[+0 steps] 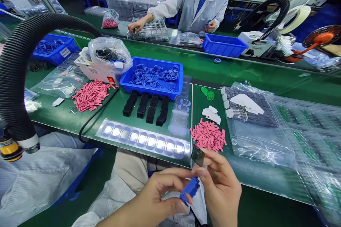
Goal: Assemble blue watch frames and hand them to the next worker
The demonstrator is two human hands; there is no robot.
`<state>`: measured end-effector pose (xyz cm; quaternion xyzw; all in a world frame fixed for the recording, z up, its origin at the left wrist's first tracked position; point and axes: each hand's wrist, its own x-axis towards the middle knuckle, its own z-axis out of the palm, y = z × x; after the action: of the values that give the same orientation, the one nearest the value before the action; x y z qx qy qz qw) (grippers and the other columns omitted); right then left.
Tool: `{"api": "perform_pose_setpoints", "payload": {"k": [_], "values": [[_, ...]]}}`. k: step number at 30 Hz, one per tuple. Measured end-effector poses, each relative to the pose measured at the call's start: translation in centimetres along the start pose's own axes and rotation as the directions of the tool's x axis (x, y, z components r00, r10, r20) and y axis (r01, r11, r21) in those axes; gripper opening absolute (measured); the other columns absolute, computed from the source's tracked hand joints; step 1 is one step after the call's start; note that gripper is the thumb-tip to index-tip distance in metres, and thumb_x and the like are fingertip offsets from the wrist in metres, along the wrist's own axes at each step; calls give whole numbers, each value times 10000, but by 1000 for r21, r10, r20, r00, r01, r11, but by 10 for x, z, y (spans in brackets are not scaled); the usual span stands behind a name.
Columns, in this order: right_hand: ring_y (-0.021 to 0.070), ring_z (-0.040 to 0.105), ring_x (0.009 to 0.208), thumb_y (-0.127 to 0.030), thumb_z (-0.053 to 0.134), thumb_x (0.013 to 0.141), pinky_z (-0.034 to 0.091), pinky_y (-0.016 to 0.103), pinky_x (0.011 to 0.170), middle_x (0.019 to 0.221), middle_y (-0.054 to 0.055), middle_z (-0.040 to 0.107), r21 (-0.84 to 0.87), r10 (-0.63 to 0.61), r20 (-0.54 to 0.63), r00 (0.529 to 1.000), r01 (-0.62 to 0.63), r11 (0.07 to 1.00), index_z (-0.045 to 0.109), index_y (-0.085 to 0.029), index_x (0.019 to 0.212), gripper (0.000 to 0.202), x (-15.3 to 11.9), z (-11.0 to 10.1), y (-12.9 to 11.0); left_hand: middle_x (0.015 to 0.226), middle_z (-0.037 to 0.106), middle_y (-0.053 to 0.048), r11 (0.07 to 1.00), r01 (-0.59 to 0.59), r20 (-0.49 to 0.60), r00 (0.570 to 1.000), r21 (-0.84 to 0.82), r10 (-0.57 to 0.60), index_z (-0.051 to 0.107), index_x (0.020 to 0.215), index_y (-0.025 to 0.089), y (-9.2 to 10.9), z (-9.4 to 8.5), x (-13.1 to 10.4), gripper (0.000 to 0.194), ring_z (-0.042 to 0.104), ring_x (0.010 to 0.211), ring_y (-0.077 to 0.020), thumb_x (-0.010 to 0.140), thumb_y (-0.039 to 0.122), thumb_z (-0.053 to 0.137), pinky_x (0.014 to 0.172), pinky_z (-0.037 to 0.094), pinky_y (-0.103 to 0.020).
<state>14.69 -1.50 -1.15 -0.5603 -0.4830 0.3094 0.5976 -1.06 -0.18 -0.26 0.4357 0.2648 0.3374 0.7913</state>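
My left hand [162,195] pinches a small blue plastic frame [190,188] between thumb and fingers, tilted on edge above my lap. Beside it, my right hand [220,184] grips a thin dark translucent rectangular piece [198,156] between thumb and forefinger, held upright just above the frame. Both hands are close together in front of the table edge. A heap of pink strips [209,135] lies just beyond my right hand. A clear sheet with oval blue-rimmed film stickers [144,140] lies along the edge to the left.
A blue bin [154,90] of blue frames stands mid-table, with stacked black parts [144,106] before it. Another pink heap [92,95] is left. A black hose [16,64] arches at far left. Trays under plastic [249,106] lie right. Across the belt a co-worker [194,3] reaches toward a rack.
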Motion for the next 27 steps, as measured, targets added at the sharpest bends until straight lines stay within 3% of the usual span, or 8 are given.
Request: {"api": "perform_pose_setpoints", "payload": {"k": [4,6,9,15,21,27], "values": [[177,639,838,-295,676,812,543,289,713,864,27,672,-136,-187,107,977,200,970,673,-279,1030,218,3,-8,-3,947,701,-43,915,42,-13,999,-400,-52,730,769,186,-9,-5,0,273,635,877,-118,722,454,712,879,464,-265],[200,628,893,-255,672,815,543,328,748,909,43,674,-162,-224,158,962,250,955,661,-271,1059,245,3,-10,-3,850,708,-13,849,81,-32,993,-522,-115,722,805,192,-9,-6,1,302,657,855,-108,666,458,752,877,481,-259],[218,614,929,-208,660,821,534,366,768,957,59,667,-184,-256,198,946,292,938,641,-261,1100,285,3,-12,-2,879,734,-8,775,102,-39,986,-624,-161,706,901,220,-7,-7,2,371,692,868,-122,623,454,781,855,513,-260],[228,596,984,-221,655,828,525,392,813,1023,74,641,-167,-336,352,874,412,896,631,-235,1115,288,7,-14,-11,979,747,-67,780,105,-61,982,-617,-180,679,1104,173,-5,-10,0,552,691,910,-140,646,471,764,829,530,-235],[250,588,1045,-235,661,823,527,405,840,1115,89,633,-248,-329,495,804,494,833,622,-241,1140,319,13,-17,-20,943,763,-55,818,92,10,994,-568,-105,718,1049,199,-3,-9,-1,488,696,936,-171,674,511,722,870,500,-266],[263,543,1110,-244,631,848,513,415,877,1154,105,609,-248,-341,580,740,559,791,611,-226,1156,309,18,-20,-23,894,757,-82,839,123,25,991,-531,-129,735,1011,183,-3,-8,2,522,695,894,-190,639,548,729,872,485,-298]]}}
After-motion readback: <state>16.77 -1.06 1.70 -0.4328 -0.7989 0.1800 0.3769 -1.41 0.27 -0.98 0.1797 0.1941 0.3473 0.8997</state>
